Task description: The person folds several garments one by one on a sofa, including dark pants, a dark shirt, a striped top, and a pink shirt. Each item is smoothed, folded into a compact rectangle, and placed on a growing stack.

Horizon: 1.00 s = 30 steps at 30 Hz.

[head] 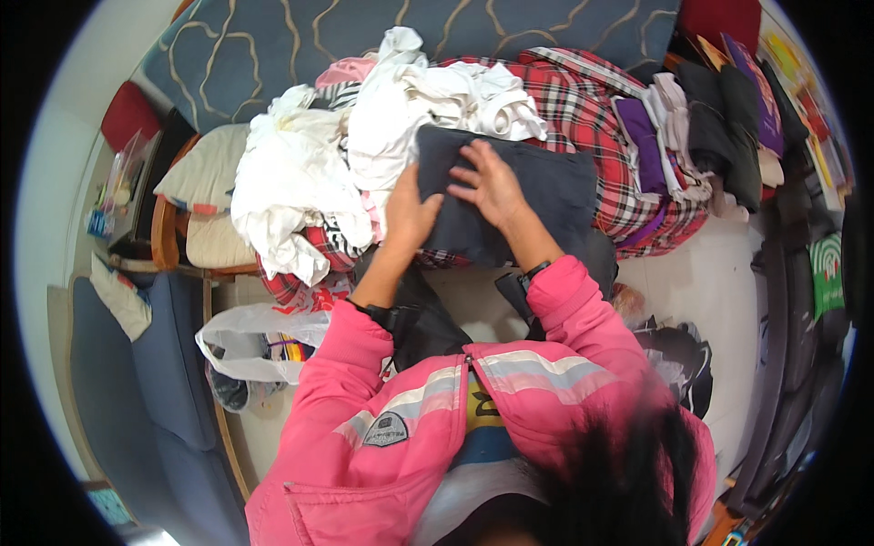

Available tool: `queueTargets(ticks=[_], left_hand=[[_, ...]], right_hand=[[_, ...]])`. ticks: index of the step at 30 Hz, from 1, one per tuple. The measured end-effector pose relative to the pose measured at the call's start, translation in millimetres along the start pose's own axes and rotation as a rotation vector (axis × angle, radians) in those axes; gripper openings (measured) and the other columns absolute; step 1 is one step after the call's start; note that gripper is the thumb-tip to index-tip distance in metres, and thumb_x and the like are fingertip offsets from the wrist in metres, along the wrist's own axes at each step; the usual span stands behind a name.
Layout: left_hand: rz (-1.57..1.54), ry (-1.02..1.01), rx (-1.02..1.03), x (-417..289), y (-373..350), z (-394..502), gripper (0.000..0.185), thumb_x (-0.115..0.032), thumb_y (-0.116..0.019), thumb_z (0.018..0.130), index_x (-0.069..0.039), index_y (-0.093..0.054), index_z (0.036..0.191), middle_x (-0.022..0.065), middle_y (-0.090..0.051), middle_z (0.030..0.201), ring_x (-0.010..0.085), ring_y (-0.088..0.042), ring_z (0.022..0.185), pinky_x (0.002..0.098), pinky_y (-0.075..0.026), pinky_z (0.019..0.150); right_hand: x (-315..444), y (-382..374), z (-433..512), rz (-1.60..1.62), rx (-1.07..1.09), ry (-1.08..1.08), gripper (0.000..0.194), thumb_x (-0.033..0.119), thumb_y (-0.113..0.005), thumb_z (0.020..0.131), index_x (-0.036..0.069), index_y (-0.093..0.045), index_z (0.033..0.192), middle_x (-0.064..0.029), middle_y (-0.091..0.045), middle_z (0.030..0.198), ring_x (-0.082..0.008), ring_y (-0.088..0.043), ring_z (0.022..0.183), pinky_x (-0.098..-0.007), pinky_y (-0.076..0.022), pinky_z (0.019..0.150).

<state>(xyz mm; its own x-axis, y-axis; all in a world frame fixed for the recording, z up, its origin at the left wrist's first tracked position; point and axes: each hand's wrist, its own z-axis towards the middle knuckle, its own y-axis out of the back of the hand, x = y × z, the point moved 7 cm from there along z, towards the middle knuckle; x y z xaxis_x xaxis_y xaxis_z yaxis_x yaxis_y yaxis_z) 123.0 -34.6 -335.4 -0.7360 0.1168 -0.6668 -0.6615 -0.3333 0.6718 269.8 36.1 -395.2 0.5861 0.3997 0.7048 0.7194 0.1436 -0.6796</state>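
A folded dark navy garment (546, 181) lies in front of me on a red plaid cloth (573, 89). My left hand (408, 217) is at the garment's left edge, its thumb apart from the straight fingers. Over the garment's upper left part, my right hand (493, 185) has its fingers spread and grips nothing. Whether its fingertips touch the fabric is hard to tell. Crumpled white clothes (293, 170) are heaped to the left of and behind the garment, with pink and striped fabric partly covered among them.
Folded clothes stand in a row at the right, among them a purple one (642, 147) and a dark one (710, 116). An open white plastic bag (239, 341) sits on the floor at left. A blue sofa (171, 355) lines the left side; a beige cushion (212, 167) lies beyond it.
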Motion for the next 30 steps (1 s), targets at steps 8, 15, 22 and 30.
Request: queueTargets(ticks=[8, 15, 22, 30], left_hand=[[-0.133, 0.078, -0.041, -2.7, -22.5, -12.5, 0.065, -0.011, -0.06, 0.076, 0.001, -0.042, 0.137, 0.0261, -0.054, 0.131, 0.0415, -0.053, 0.118, 0.0452, -0.043, 0.1], [-0.147, 0.063, 0.153, -39.8, -40.4, -28.5, 0.059, -0.009, -0.059, 0.075, -0.006, -0.046, 0.133, 0.0249, -0.06, 0.104, 0.0437, -0.062, 0.091, 0.0502, -0.051, 0.078], [-0.098, -0.205, 0.242, -49.6, -78.8, -43.6, 0.068, -0.027, -0.075, 0.075, -0.006, -0.045, 0.132, 0.0213, -0.05, 0.111, 0.0406, -0.059, 0.094, 0.0483, -0.052, 0.076], [0.22, -0.329, 0.322, -50.3, -98.2, -55.0, 0.069, -0.022, -0.081, 0.068, -0.009, -0.054, 0.13, 0.0145, -0.05, 0.1, 0.033, -0.06, 0.087, 0.0419, -0.051, 0.071]], right_hand=[[-27.0, 1.3, -17.6, -0.066, 0.006, -0.002, 0.072, 0.053, -0.039, 0.1, 0.004, -0.024, 0.151, -0.0164, -0.023, 0.158, -0.03, -0.013, 0.148, -0.0479, -0.0121, 0.118], [-17.6, 18.0, -33.4, -0.043, 0.005, -0.148, 0.037, 0.043, -0.057, 0.096, 0.008, -0.058, 0.108, -0.0024, -0.058, 0.097, -0.0178, -0.057, 0.096, -0.0337, -0.0451, 0.088], [30.8, 35.6, -2.1, -0.324, -0.176, -0.008, 0.029, 0.005, -0.072, 0.083, 0.003, -0.062, 0.111, -0.0061, -0.066, 0.1, -0.0193, -0.066, 0.087, -0.0313, -0.054, 0.076], [31.8, 71.5, 41.9, -0.154, -0.353, 0.044, 0.04, 0.002, -0.075, 0.079, -0.003, -0.06, 0.115, -0.013, -0.068, 0.1, -0.0266, -0.067, 0.086, -0.0402, -0.0567, 0.078]])
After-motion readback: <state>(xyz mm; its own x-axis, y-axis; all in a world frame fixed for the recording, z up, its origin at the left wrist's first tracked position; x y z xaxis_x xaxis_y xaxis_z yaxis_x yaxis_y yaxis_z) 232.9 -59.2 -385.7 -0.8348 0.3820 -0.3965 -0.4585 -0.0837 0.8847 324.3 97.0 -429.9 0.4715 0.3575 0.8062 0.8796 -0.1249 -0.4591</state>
